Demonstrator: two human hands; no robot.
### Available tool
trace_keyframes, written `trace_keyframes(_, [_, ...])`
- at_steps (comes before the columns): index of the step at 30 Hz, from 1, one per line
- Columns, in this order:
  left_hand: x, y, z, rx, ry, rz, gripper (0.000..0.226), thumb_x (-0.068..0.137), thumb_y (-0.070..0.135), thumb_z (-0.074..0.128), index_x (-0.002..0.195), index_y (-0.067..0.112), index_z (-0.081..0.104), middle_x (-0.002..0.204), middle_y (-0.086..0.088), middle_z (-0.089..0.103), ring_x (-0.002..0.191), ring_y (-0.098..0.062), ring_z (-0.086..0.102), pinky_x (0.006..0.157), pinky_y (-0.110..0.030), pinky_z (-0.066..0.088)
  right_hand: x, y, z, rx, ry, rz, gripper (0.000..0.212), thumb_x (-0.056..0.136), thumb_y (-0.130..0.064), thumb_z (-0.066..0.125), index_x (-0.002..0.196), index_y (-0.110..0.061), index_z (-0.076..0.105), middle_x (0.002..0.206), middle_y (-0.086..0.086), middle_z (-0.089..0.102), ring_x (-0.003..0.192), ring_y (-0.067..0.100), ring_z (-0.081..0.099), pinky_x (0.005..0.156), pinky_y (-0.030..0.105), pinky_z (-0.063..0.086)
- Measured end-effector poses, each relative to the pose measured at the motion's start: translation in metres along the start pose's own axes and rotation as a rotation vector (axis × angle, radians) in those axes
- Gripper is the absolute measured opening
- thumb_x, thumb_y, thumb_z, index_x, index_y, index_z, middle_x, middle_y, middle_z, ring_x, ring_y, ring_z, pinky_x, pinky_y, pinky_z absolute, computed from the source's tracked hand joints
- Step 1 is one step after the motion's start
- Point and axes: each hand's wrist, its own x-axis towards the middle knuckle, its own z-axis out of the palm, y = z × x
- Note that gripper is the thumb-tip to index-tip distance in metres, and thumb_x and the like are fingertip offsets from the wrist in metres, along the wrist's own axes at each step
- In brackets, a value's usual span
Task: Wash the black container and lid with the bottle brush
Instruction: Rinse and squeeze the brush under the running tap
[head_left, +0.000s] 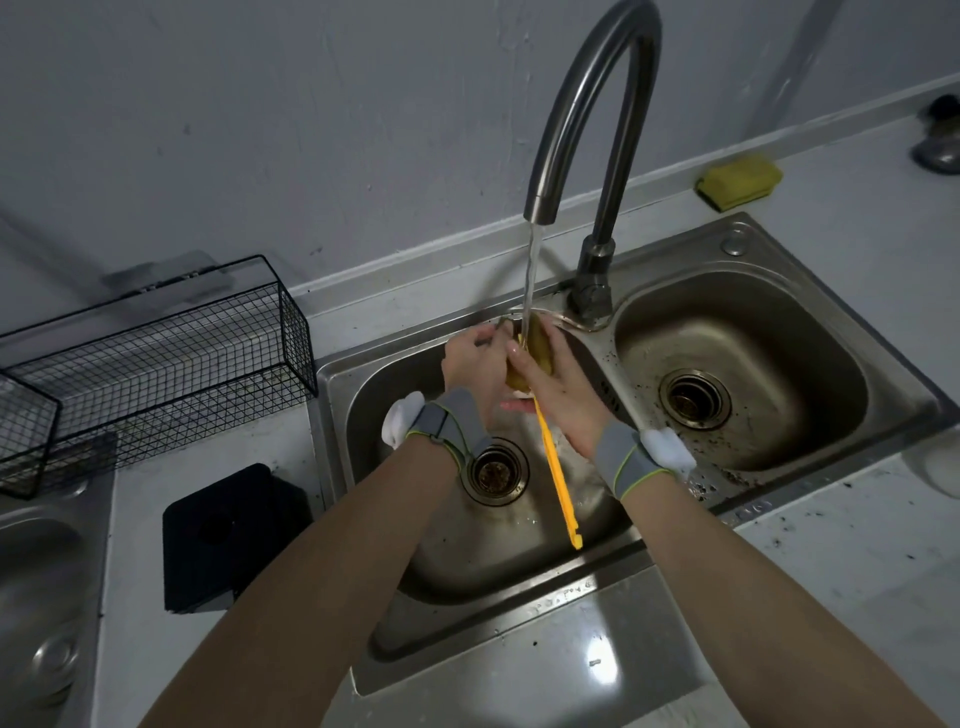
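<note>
Grey desk (857, 545) carrying a steel double sink (545, 639). Curved faucet (587, 104) over left basin, water running. Black wire basket (156, 353) at far left of desk. Black container (223, 535) on desk just left of sink, apart from both hands; lid not distinguishable. Right hand (558, 395) wrapped round yellow head of bottle brush (558, 483) under the stream, handle pointing toward camera. Left hand (470, 364) curled against same head; grip cannot be confirmed. Yellow sponge (740, 179) on desk behind right basin.

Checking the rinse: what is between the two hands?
The bottle brush, its yellow sponge head under the stream, between left hand and right hand, in the head view.
</note>
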Motion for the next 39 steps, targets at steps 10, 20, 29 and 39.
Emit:
trace_keyframes(10, [-0.011, -0.017, -0.003, 0.019, -0.125, 0.101, 0.013, 0.095, 0.021, 0.064, 0.094, 0.012, 0.074, 0.078, -0.005, 0.070, 0.074, -0.018, 0.065, 0.063, -0.026, 0.056, 0.019, -0.010, 0.004, -0.350, 0.465, 0.090, 0.044, 0.091, -0.056, 0.061, 0.073, -0.017, 0.064, 0.079, 0.008, 0.068, 0.090, 0.032, 0.069, 0.088, 0.046, 0.056])
trace_keyframes(20, [-0.009, -0.005, -0.008, -0.148, -0.128, -0.010, 0.020, 0.098, 0.020, 0.062, 0.099, 0.004, 0.072, 0.090, -0.019, 0.071, 0.083, -0.028, 0.065, 0.086, -0.051, 0.059, -0.003, -0.004, -0.008, -0.080, -0.012, -0.026, 0.017, 0.095, -0.021, 0.069, 0.110, -0.028, 0.068, 0.088, -0.007, 0.076, 0.084, 0.012, 0.073, 0.071, 0.032, 0.062])
trace_keyframes(29, [-0.026, -0.007, 0.002, -0.309, -0.327, -0.129, 0.029, 0.100, 0.017, 0.058, 0.115, -0.007, 0.064, 0.094, -0.020, 0.063, 0.085, -0.027, 0.065, 0.080, -0.043, 0.061, 0.012, -0.014, -0.007, -0.543, 0.592, 0.076, 0.075, 0.102, -0.057, 0.040, 0.078, 0.010, 0.066, 0.067, 0.013, 0.058, 0.073, 0.031, 0.060, 0.068, 0.037, 0.042])
trace_keyframes(39, [-0.025, -0.010, -0.008, -0.233, -0.433, -0.041, 0.029, 0.097, -0.010, 0.045, 0.100, 0.007, 0.068, 0.090, -0.010, 0.070, 0.075, -0.015, 0.071, 0.066, -0.031, 0.064, 0.005, -0.001, -0.011, -0.077, 0.263, 0.069, 0.017, 0.091, -0.033, 0.072, 0.089, -0.017, 0.068, 0.063, -0.006, 0.068, 0.064, 0.015, 0.065, 0.054, 0.029, 0.056])
